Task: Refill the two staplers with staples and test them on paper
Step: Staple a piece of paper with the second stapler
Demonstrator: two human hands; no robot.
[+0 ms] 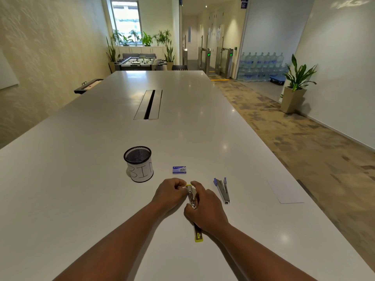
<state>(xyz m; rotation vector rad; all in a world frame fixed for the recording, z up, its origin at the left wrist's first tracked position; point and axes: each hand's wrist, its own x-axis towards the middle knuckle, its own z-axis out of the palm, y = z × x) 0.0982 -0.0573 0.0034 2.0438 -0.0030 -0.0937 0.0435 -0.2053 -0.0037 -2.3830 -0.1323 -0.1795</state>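
Broadly, by label:

Counter (101,179): long and white, running far ahead; its right edge slants past the paper, with carpeted floor beyond it.
Open room: bare surface lies wide to the left of the hands and ahead beyond the cup, as far as a dark cable slot (149,104) in the middle.
Yellow stapler (192,199): opened out lengthwise near the front middle, one yellow tip pointing away, the other yellow end lying toward the person.
Left hand (170,192): fingers curled and pinching at the far yellow tip (what sits between the fingertips is too small to tell).
Right hand (205,207): curled over the metal middle of the yellow stapler, gripping it.
Blue stapler (222,189): just right of the hands, hinged open in a narrow V, untouched.
Staple box (179,169): small and blue, lying flat and closed just beyond the hands.
Mesh cup (138,164): black, upright, left of the box, wrapped in a white label reading "BIN"; nothing shows inside it.
Paper (286,191): a white sheet flat near the right edge, well apart from the staplers.
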